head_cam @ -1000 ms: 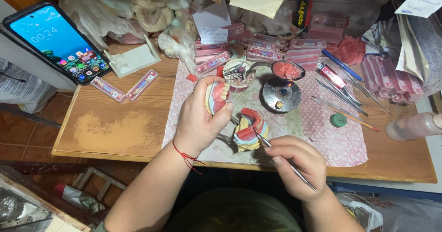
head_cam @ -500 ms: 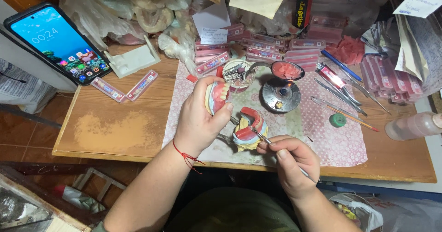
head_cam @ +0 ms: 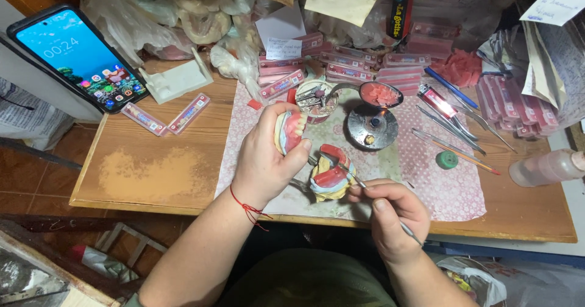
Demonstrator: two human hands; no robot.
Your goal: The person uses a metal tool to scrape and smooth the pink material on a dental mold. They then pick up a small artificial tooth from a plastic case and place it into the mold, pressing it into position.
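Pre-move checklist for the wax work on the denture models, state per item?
1. Left hand grips upper denture model: ok.
2. Right hand holds metal wax tool: ok.
3. Tool tip on the lower model: ok, at its red wax rim.
4. Lower model rests on patterned cloth: ok.
5. Burner lit: cannot tell.
6. Wax in spoon: ok, holds pink wax.

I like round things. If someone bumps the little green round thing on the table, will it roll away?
The green disc looks to be lying flat on the patterned cloth, so a bump would probably just slide it. It looks small and light. Tipped onto its edge, it might roll.
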